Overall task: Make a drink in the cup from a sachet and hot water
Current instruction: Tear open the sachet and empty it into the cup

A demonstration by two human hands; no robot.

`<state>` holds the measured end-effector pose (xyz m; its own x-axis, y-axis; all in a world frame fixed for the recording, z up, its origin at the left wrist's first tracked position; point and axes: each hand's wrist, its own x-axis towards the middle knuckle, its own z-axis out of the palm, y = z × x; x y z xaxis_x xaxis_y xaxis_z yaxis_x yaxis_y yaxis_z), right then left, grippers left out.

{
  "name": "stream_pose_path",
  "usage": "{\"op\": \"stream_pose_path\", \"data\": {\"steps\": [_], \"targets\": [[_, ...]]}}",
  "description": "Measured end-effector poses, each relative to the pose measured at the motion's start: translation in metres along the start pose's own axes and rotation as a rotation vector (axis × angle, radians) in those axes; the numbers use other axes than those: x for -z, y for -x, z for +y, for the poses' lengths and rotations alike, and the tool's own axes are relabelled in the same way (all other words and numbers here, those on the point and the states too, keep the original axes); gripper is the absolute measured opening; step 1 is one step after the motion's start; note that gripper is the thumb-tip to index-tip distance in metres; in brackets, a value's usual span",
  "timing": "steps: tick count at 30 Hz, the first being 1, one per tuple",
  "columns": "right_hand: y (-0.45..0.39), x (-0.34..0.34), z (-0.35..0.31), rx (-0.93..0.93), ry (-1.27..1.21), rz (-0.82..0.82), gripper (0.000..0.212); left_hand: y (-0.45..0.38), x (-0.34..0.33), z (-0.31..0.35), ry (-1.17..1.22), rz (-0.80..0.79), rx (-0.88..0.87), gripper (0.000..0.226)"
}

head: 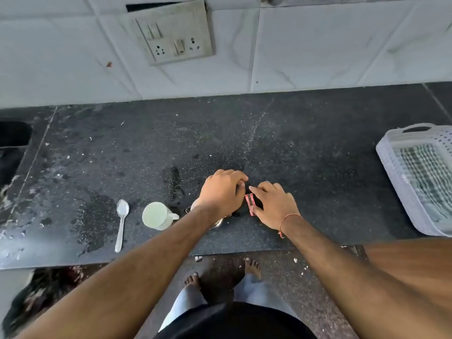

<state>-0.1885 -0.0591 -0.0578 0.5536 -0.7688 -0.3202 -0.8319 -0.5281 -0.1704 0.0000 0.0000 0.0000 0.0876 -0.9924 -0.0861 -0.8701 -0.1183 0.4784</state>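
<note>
Dark speckled stone bench (305, 148), dusty, with pale crumbs and damp patches. Both hands meet near the front edge, right of centre. Right hand (275, 206), a red thread at the wrist, pinches a small red sachet (250, 204) between thumb and fingers; the sachet stands roughly upright, just above the bench surface. Left hand (223, 192) is curled, fingers bent toward the sachet's top end; whether it actually grips the sachet cannot be told. A pale cup (157, 215), handle pointing right, stands on the bench just left of the left forearm, looking empty. A metal spoon (121, 226) lies left of the cup, bowl away from the person. A shiny metal vessel (217, 222) is mostly hidden under the left wrist. White perforated basket (396, 172) at far right. Socket panel (176, 35) on the tiled wall.
</note>
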Motion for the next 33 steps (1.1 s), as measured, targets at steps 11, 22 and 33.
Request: {"op": "stream_pose_path", "data": {"steps": [11, 22, 33], "targets": [[-0.025, 0.005, 0.017, 0.115, -0.169, -0.075, 0.042, 0.008, -0.003, 0.013, -0.058, 0.019, 0.054, 0.03], [-0.02, 0.053, 0.0, 0.168, -0.69, 0.082, 0.014, 0.016, 0.029, -0.003, 0.221, 0.048, -0.004, 0.044], [-0.024, 0.113, -0.111, 0.307, -0.897, 0.135, 0.014, 0.048, 0.101, -0.086, 0.619, 0.269, -0.033, 0.042]]}}
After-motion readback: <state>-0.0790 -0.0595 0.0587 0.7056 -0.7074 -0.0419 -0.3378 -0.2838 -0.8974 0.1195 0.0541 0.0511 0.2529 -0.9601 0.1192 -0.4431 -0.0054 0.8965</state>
